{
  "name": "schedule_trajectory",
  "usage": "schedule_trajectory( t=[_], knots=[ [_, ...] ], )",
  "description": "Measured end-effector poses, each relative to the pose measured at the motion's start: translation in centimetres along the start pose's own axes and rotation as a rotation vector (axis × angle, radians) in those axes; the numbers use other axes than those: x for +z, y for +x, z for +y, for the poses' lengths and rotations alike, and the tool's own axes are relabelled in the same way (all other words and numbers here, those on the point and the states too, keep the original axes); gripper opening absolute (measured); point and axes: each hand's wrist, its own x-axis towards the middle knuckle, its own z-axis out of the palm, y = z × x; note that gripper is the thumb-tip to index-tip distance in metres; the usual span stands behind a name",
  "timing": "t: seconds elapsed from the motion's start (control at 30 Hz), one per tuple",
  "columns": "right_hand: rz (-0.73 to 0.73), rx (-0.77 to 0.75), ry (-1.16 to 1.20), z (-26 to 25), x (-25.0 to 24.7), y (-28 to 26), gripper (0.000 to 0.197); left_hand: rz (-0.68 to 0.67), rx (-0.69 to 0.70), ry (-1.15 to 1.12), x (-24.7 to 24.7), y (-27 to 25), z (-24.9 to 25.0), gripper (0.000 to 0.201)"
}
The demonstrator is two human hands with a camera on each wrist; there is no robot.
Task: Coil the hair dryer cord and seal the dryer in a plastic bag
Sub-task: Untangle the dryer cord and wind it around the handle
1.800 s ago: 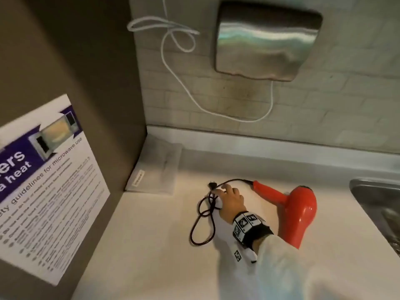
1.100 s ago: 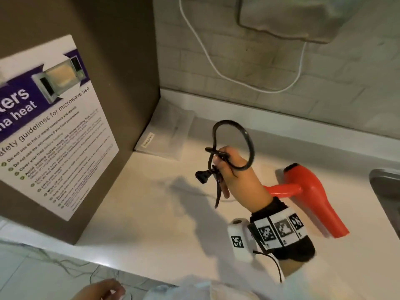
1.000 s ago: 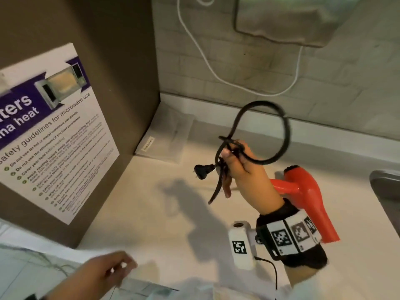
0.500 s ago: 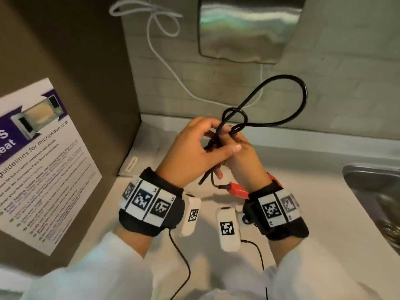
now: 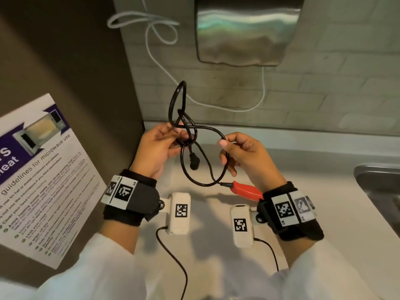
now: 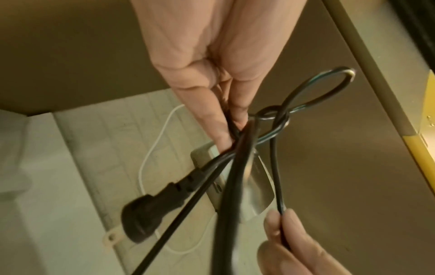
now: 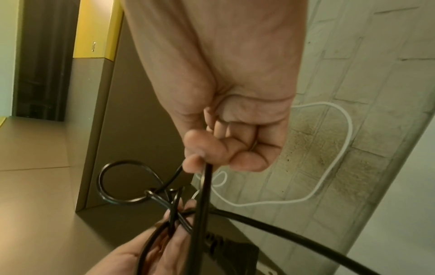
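Two hands hold one black power cord point(image 5: 195, 146) above a pale countertop point(image 5: 207, 213). The left hand point(image 5: 158, 150) pinches the crossing strands where two loops meet; one loop stands up toward the far wall, the other hangs toward the near edge. The single plug point(image 5: 194, 162) dangles just right of the left hand. The right hand point(image 5: 244, 158) pinches one strand between thumb and forefinger. The cord enters the red hair dryer point(image 5: 245, 190), whose handle lies on the countertop behind the right wrist. One steel hand dryer point(image 5: 246, 33) and one white cable point(image 5: 164, 59) hang on the far tiled wall.
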Motion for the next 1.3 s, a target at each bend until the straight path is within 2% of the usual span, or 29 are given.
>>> schedule_trajectory(
  t=[0.2,0.37,0.43,0.47,0.53,0.6,0.63,0.7,0.77,0.83,0.9,0.93,1.03,1.17,1.3],
  knots=[
    [-0.059,0.007,-0.037,1.4,1.9,1.1,0.017,0.003,-0.103,-0.106,-1.1,-0.7,-1.3,0.030],
    [-0.148,-0.059,-0.333,2.8,3.4,1.7,0.018,0.029,-0.104,-0.069,-2.0,-0.7,-1.0,0.031],
    [-0.137,-0.078,-0.375,3.1,4.3,1.8,0.016,0.035,-0.097,-0.018,-2.2,-0.7,-0.9,0.031],
    [-0.113,-0.081,-0.347,3.1,4.6,1.9,0.014,0.036,-0.091,0.008,-2.2,-0.7,-0.9,0.032],
    [-0.068,-0.016,-0.177,2.4,4.9,1.8,0.022,0.031,-0.075,0.059,-2.1,-0.8,-0.9,0.031],
    [-0.084,0.045,-0.055,1.7,4.8,1.6,0.030,0.031,-0.060,0.105,-1.8,-1.0,-0.9,0.031],
    [-0.097,0.034,-0.060,1.4,4.9,1.5,0.026,0.034,-0.058,0.115,-1.6,-1.1,-0.9,0.030],
    [-0.060,-0.046,-0.188,1.3,5.2,1.4,0.014,0.030,-0.057,0.122,-1.3,-1.2,-1.0,0.030],
    [0.073,-0.147,-0.332,1.8,5.3,1.5,0.030,0.033,-0.047,0.155,-1.1,-1.3,-1.2,0.027],
    [0.156,-0.302,-0.446,1.9,5.2,1.5,0.032,0.044,-0.022,0.199,-0.8,-1.4,-1.3,0.023],
    [0.118,-0.410,-0.571,1.7,5.1,1.4,0.018,0.030,0.001,0.223,-0.6,-1.6,-1.5,0.020],
    [0.098,-0.417,-0.591,1.6,4.9,1.5,0.012,0.022,0.009,0.234,-0.6,-1.7,-1.6,0.019],
    [0.134,-0.316,-0.476,1.3,4.0,2.1,0.005,0.026,0.031,0.252,-1.0,-1.7,-2.0,0.018],
    [0.171,-0.124,-0.203,1.3,2.7,2.4,0.010,0.048,0.040,0.230,-2.3,-1.3,-2.4,0.020],
    [0.138,0.025,0.119,1.4,2.9,2.5,0.015,0.117,0.069,0.253,-3.9,-0.6,-3.1,0.023]
  ],
)
